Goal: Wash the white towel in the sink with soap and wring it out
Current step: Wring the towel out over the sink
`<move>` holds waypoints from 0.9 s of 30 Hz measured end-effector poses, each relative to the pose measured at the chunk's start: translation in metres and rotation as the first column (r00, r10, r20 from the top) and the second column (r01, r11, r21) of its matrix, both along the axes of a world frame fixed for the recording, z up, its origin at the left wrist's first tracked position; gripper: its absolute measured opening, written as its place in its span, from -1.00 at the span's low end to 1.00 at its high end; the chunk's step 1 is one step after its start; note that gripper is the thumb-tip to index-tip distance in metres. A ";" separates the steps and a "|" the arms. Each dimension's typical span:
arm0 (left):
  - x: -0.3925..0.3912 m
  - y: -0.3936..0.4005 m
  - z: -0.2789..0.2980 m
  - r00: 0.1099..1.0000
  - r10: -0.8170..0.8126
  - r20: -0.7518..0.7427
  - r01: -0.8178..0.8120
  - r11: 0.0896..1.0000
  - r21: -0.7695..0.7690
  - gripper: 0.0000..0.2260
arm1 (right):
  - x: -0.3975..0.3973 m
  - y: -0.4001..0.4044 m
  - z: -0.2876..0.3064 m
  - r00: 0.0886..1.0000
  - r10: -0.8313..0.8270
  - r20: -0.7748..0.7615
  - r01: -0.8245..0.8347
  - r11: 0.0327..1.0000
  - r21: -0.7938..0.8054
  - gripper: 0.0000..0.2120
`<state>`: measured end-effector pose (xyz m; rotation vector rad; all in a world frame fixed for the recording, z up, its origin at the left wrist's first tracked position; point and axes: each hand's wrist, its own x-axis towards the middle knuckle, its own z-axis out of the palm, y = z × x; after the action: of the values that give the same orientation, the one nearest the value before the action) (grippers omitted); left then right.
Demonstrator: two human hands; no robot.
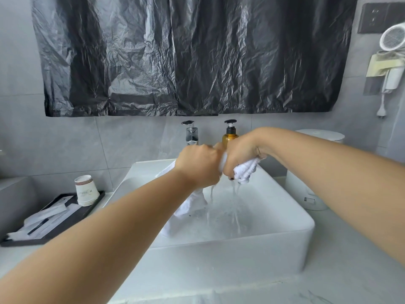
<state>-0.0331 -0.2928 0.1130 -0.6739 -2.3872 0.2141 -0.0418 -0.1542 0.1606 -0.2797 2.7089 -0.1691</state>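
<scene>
— Bare forearms fill the near view, reaching over the desk point(328, 270). Where's the white towel point(244, 171)?

— Above the sink point(285, 216), bunched between both fists. The left hand point(198, 165) is curled tight round one part of it, the right hand point(240, 159) clenched round the next part, the two hands touching. A loose tail hangs from under the left hand down into the basin, and water streams off the twisted part.

— How will it handle?

— Soft and limp, I'd judge, heavy with water and likely slick if soap remains. Gripping close together along the roll, as now, seems right; the hanging tail probably needs taking up and wringing next.

— And round about?

— Faucet point(191, 133) and amber soap bottle point(229, 134) behind the hands, a tray point(72, 220) with paper cups point(86, 190) at left, a white bin point(306, 194) at right.
</scene>
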 end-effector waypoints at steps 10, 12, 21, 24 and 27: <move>-0.030 -0.040 -0.008 0.938 -0.128 0.322 -0.274 0.293 0.916 -0.83 | 0.017 -0.018 -0.032 0.816 -0.386 -0.430 -0.071 0.672 -0.738 -0.48; -0.030 -0.044 -0.002 0.913 -0.222 0.343 -0.370 -0.094 0.924 -0.76 | 0.041 -0.034 -0.057 0.710 -0.334 -0.620 -0.160 0.781 -0.604 -0.30; -0.012 -0.019 -0.008 0.820 -0.517 0.247 -0.517 -0.483 0.707 -0.80 | 0.023 -0.089 -0.127 0.597 -0.559 -0.575 -0.177 0.608 -0.774 -0.48; -0.009 -0.020 -0.010 0.842 -0.492 0.220 -0.467 -0.462 0.754 -0.88 | 0.005 -0.080 -0.120 0.646 -0.471 -0.601 -0.106 0.724 -0.682 -0.81; -0.012 -0.021 -0.011 0.838 -0.522 0.160 -0.415 -0.419 0.808 -0.89 | -0.006 -0.070 -0.105 0.826 -0.313 -0.469 -0.111 0.726 -0.679 -0.87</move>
<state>-0.0452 -0.3139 0.1023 0.2206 -1.6474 -2.3911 -0.0477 -0.2240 0.0552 -0.4335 3.1145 -1.3549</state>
